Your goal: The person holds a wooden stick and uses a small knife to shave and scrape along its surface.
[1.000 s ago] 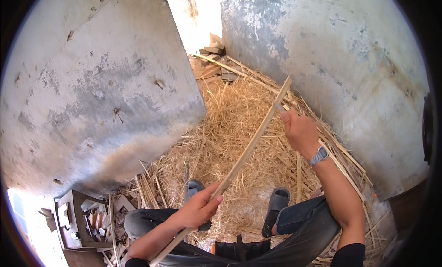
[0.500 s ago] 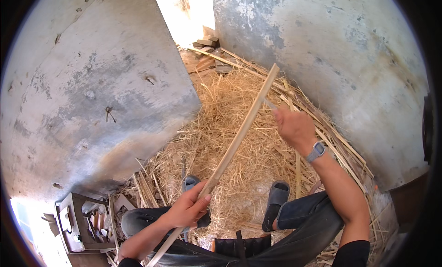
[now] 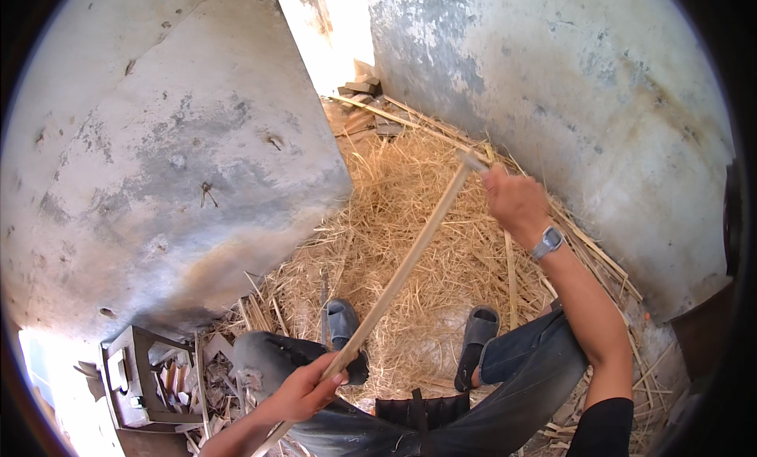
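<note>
A long pale strip, apparently split bamboo [image 3: 406, 264], slants up from my lap to the far right. My left hand [image 3: 310, 390] is closed round its lower part, above my left thigh. My right hand [image 3: 516, 202], with a grey watch on the wrist, is closed on a small knife [image 3: 475, 162]. Only its short grey blade shows clearly; the handle is mostly hidden in my fist. The blade lies at the strip's far tip.
Curly pale shavings [image 3: 394, 189] cover the floor around my slippered feet. More long strips [image 3: 591, 240] lie along the right wall. A broken frame [image 3: 150, 378] with scraps stands at the lower left. A wall corner [image 3: 343, 181] juts in from the left; bricks [image 3: 361, 86] lie beyond.
My right hand and knife have moved slightly right and nearer, to the strip's far tip. The strip has been drawn back toward me, and my left hand is lower with it.
</note>
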`<state>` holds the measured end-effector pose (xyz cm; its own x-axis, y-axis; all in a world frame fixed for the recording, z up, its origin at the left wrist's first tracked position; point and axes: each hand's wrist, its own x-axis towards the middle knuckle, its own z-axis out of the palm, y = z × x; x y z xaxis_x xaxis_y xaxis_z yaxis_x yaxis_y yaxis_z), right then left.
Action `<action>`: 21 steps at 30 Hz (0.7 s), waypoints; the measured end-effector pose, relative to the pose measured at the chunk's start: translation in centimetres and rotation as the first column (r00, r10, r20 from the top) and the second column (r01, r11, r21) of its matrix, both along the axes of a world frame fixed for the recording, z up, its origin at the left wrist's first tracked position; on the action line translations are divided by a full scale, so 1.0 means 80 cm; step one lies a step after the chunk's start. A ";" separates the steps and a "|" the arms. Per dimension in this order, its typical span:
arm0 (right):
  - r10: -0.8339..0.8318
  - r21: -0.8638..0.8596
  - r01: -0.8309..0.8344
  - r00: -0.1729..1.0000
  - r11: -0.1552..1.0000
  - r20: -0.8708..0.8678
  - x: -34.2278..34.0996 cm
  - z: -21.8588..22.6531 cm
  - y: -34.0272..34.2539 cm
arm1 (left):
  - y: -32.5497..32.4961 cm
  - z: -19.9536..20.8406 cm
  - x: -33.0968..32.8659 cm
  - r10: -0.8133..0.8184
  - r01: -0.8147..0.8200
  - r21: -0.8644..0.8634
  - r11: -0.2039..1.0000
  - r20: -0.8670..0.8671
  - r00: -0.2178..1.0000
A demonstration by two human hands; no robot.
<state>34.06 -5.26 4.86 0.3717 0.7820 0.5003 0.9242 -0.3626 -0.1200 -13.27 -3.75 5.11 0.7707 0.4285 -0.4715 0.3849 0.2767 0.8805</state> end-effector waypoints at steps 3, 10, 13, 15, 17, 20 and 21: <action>-0.087 0.058 0.085 0.995 0.995 0.037 0.032 -0.013 -0.020 | -0.025 -0.007 -0.049 -0.153 0.163 0.216 0.963 -0.062 0.986; 0.418 0.430 -0.070 0.417 0.900 -0.807 -0.120 0.018 -0.113 | -0.112 -0.020 -0.107 0.037 -0.038 0.009 0.999 0.083 0.996; 0.506 0.501 -0.079 0.204 0.862 -0.838 -0.230 0.030 -0.141 | -0.153 -0.050 -0.103 -0.049 0.039 0.124 0.992 0.077 0.996; 0.497 0.501 -0.071 0.309 0.863 -0.811 -0.264 0.029 -0.155 | -0.183 -0.067 -0.100 -0.061 0.053 0.176 0.983 0.038 0.997; 0.460 0.450 -0.100 0.115 0.887 -0.881 -0.278 0.030 -0.178 | -0.202 -0.081 -0.094 -0.139 0.091 0.336 0.938 0.121 0.983; 0.484 0.470 -0.118 0.137 0.875 -0.865 -0.294 0.005 -0.187 | -0.212 -0.101 -0.083 -0.053 -0.021 0.317 0.948 0.224 0.973; 0.488 0.473 -0.125 0.156 0.872 -0.859 -0.296 -0.003 -0.188 | -0.218 -0.082 -0.066 0.083 -0.112 0.196 0.974 0.153 0.985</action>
